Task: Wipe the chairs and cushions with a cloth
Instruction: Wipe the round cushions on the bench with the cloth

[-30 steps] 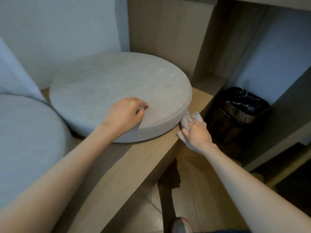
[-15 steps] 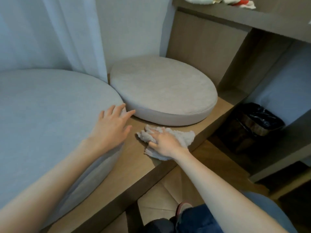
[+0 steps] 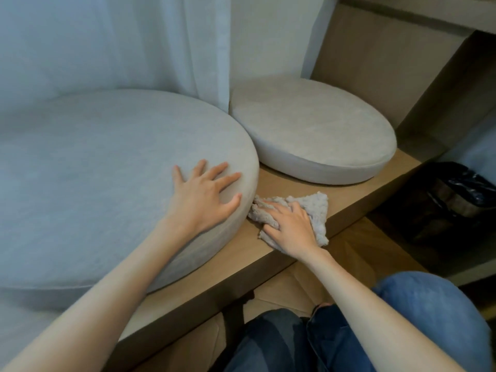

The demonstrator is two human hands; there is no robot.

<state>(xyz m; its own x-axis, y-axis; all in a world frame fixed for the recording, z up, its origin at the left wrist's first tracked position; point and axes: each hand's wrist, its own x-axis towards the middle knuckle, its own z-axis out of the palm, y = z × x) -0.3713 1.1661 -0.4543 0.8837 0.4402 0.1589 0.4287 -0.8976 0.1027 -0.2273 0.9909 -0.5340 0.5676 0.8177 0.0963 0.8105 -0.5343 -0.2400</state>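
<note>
Across the middle of the frame: I see a wooden bench (image 3: pixel 271 251) carrying two round grey cushions.
Large cushion (image 3: pixel 102 183): it fills the left half of my frame, its rim just beside the cloth.
Small cushion (image 3: pixel 311 132): it lies upper right of centre, close beside the large one.
Left hand (image 3: pixel 204 197): I see it open, fingers spread, palm flat on the large cushion's right edge.
Right hand (image 3: pixel 292 226): fingers extended, it presses flat on the cloth, grasping nothing that I can see.
Cloth (image 3: pixel 314 210): crumpled and pale, it lies on the bare bench top at centre, below the small cushion.
Curtain (image 3: pixel 120 41): it hangs behind the cushions at upper left.
Bin (image 3: pixel 445 202): lined with a black bag, it stands at the right edge, below bench level.
Knees in blue jeans (image 3: pixel 429 318): I see them at lower right.
</note>
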